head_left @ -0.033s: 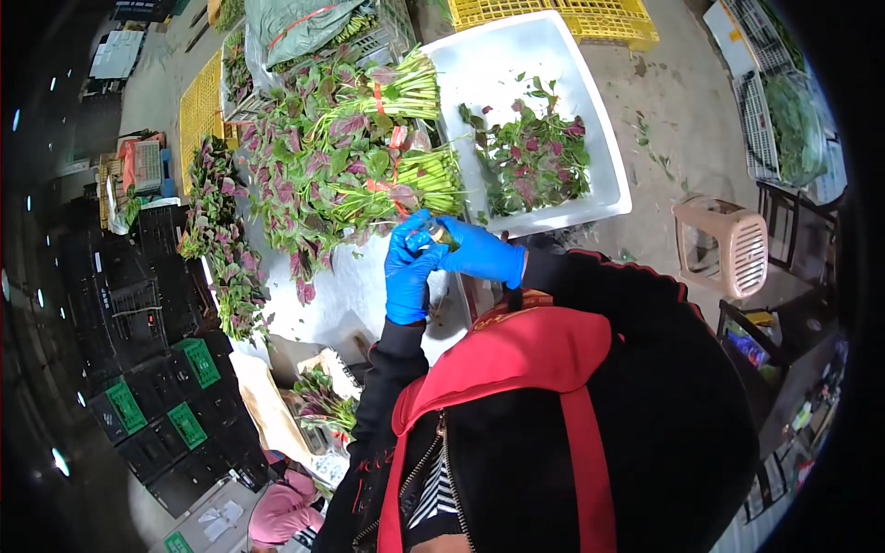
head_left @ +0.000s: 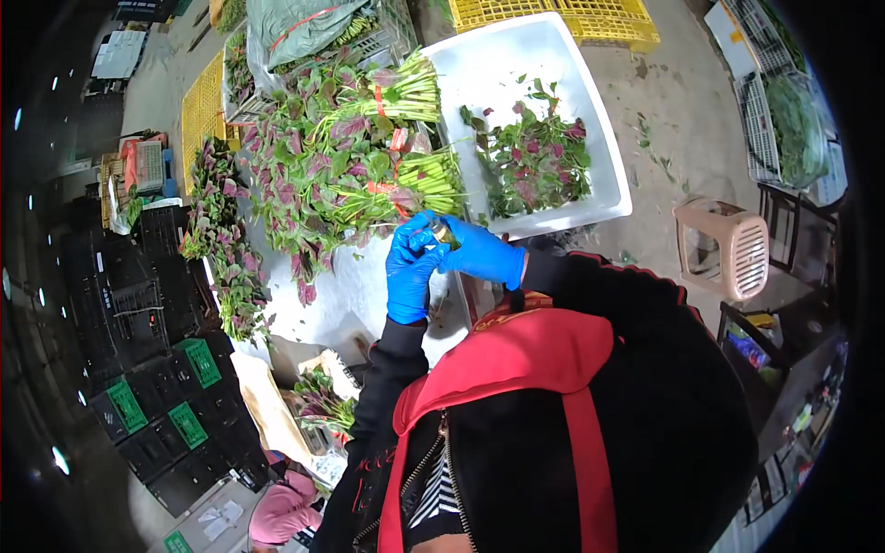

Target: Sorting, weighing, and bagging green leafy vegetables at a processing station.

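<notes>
In front of my chest, my left hand (head_left: pixel 410 267) and my right hand (head_left: pixel 484 251), both in blue gloves, meet with their fingers closed together. Between them shows a small, glossy, brownish-yellow thing (head_left: pixel 446 237); its kind I cannot make out. Just beyond lies a bunch of red-and-green leafy vegetables (head_left: pixel 429 180), its pale green stems pointing right, with a red band round it. A second banded bunch (head_left: pixel 410 92) lies farther off. To their right, a white tub (head_left: pixel 604 175) holds loose leaves (head_left: pixel 535 161).
Below the bunches is a light-coloured table top (head_left: pixel 341 286), with more leafy vegetables (head_left: pixel 226 244) along its left side. Black crates (head_left: pixel 152 369) are stacked at left. A beige plastic stool (head_left: pixel 724 249) stands at right. Someone in a pink top (head_left: pixel 281 511) is at lower left.
</notes>
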`<action>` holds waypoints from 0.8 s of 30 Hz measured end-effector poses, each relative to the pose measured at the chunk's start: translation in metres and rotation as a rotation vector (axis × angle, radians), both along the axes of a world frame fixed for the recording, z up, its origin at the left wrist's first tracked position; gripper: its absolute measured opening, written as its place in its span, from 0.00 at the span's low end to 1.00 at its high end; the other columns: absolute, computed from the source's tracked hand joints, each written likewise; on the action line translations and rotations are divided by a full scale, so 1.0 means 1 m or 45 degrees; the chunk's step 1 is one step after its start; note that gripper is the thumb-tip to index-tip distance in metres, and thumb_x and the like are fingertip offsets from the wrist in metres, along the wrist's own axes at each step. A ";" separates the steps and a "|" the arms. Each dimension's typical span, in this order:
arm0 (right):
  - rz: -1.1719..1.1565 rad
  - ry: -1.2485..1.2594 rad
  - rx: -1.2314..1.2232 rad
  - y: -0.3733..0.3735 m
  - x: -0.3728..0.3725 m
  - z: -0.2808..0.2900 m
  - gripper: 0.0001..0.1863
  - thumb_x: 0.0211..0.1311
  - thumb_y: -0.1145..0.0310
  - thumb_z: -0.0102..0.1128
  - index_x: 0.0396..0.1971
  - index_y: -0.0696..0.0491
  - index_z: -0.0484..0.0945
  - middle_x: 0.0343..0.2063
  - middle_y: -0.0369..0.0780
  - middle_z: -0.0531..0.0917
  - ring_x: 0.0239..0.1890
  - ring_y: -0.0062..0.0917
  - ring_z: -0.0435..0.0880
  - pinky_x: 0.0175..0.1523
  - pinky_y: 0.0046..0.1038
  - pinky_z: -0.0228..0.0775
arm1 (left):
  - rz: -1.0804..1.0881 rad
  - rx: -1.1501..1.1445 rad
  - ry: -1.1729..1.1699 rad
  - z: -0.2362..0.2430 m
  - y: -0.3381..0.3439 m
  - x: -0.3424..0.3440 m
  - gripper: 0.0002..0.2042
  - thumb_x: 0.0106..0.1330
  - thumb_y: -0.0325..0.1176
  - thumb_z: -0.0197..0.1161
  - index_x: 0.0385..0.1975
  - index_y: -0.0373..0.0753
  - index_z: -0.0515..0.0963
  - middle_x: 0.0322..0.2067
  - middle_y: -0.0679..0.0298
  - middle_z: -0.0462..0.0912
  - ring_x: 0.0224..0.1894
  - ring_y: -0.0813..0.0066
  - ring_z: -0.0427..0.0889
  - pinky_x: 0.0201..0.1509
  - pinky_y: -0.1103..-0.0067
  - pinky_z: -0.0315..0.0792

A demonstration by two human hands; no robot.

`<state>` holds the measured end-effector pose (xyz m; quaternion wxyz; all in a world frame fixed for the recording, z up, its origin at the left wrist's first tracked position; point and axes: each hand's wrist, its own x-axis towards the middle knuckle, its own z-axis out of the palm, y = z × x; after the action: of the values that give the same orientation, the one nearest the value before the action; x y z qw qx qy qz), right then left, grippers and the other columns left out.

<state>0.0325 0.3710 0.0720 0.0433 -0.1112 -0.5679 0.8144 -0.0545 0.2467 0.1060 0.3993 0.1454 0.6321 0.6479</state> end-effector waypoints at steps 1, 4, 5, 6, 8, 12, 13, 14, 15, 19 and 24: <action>-0.008 0.013 0.004 0.004 0.002 -0.003 0.27 0.49 0.72 0.57 0.52 0.57 0.65 0.35 0.41 0.76 0.31 0.19 0.75 0.38 0.23 0.68 | 0.017 0.001 0.015 0.002 0.005 -0.004 0.28 0.52 0.21 0.63 0.55 0.37 0.62 0.45 0.60 0.76 0.47 0.71 0.75 0.54 0.76 0.67; -0.059 -0.024 -0.440 0.015 0.014 -0.029 0.25 0.49 0.75 0.54 0.51 0.58 0.66 0.32 0.38 0.76 0.29 0.17 0.75 0.32 0.20 0.67 | -0.297 -0.221 0.776 0.014 0.011 -0.032 0.36 0.49 0.29 0.68 0.59 0.37 0.58 0.54 0.58 0.70 0.55 0.65 0.70 0.59 0.73 0.62; -0.067 -0.103 -0.413 0.023 0.017 -0.044 0.25 0.49 0.75 0.54 0.51 0.58 0.66 0.32 0.38 0.76 0.29 0.17 0.75 0.32 0.20 0.67 | -0.294 -0.218 0.782 0.017 0.013 -0.044 0.36 0.49 0.29 0.68 0.59 0.37 0.58 0.54 0.58 0.70 0.55 0.65 0.70 0.59 0.73 0.62; -0.205 -0.207 -0.576 0.033 0.015 -0.061 0.25 0.49 0.75 0.54 0.51 0.57 0.66 0.30 0.37 0.76 0.28 0.16 0.75 0.30 0.19 0.67 | -0.455 -0.438 1.264 0.020 0.017 -0.059 0.42 0.44 0.34 0.71 0.61 0.38 0.54 0.58 0.57 0.63 0.59 0.62 0.64 0.61 0.69 0.57; -0.338 -0.316 -0.752 0.042 0.005 -0.096 0.25 0.49 0.74 0.54 0.52 0.56 0.66 0.28 0.35 0.76 0.28 0.16 0.75 0.28 0.18 0.66 | -0.622 -0.680 1.738 0.014 0.027 -0.077 0.49 0.40 0.38 0.73 0.64 0.40 0.50 0.62 0.56 0.57 0.63 0.58 0.58 0.64 0.65 0.52; -0.242 -0.136 -1.279 0.033 -0.020 -0.141 0.21 0.50 0.72 0.55 0.47 0.55 0.68 0.27 0.34 0.76 0.31 0.20 0.77 0.33 0.22 0.70 | -1.021 -1.028 1.827 -0.014 0.049 -0.096 0.61 0.28 0.46 0.76 0.66 0.48 0.42 0.66 0.57 0.45 0.66 0.54 0.47 0.64 0.55 0.44; -0.313 -0.195 -1.294 0.029 -0.028 -0.144 0.20 0.50 0.71 0.54 0.47 0.55 0.69 0.29 0.34 0.76 0.32 0.21 0.78 0.35 0.24 0.71 | -1.086 -1.012 1.845 -0.022 0.056 -0.100 0.60 0.28 0.46 0.76 0.66 0.49 0.42 0.66 0.57 0.45 0.66 0.54 0.47 0.64 0.54 0.44; -0.385 -0.252 -1.303 0.025 -0.035 -0.145 0.20 0.51 0.71 0.54 0.46 0.56 0.69 0.30 0.35 0.76 0.33 0.22 0.78 0.36 0.25 0.72 | -1.123 -0.934 1.909 -0.030 0.061 -0.105 0.60 0.28 0.47 0.75 0.66 0.49 0.42 0.66 0.57 0.45 0.66 0.54 0.47 0.64 0.54 0.44; -0.435 -0.230 -1.321 0.022 -0.041 -0.144 0.19 0.51 0.70 0.54 0.46 0.56 0.69 0.32 0.36 0.76 0.34 0.23 0.78 0.37 0.27 0.73 | -1.155 -0.990 1.857 -0.036 0.065 -0.109 0.60 0.28 0.47 0.75 0.66 0.49 0.42 0.66 0.57 0.45 0.66 0.54 0.47 0.64 0.54 0.44; -0.359 -0.190 -1.500 0.022 -0.050 -0.126 0.19 0.52 0.69 0.53 0.46 0.56 0.69 0.37 0.37 0.77 0.38 0.24 0.78 0.43 0.31 0.73 | -1.243 -0.792 1.898 -0.051 0.077 -0.126 0.59 0.29 0.49 0.74 0.66 0.48 0.43 0.62 0.56 0.53 0.64 0.55 0.52 0.63 0.55 0.46; -0.407 -0.164 -1.334 0.040 -0.046 -0.099 0.19 0.53 0.70 0.52 0.46 0.56 0.69 0.37 0.38 0.77 0.40 0.24 0.78 0.47 0.32 0.73 | -1.150 -0.697 1.776 -0.048 0.088 -0.132 0.57 0.30 0.49 0.71 0.65 0.42 0.45 0.55 0.55 0.63 0.58 0.56 0.61 0.59 0.61 0.52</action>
<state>-0.0134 0.4107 -0.0266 0.0705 -0.2523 -0.0642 0.9630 -0.1868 0.3343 0.0585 0.1609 0.6442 0.7475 0.0166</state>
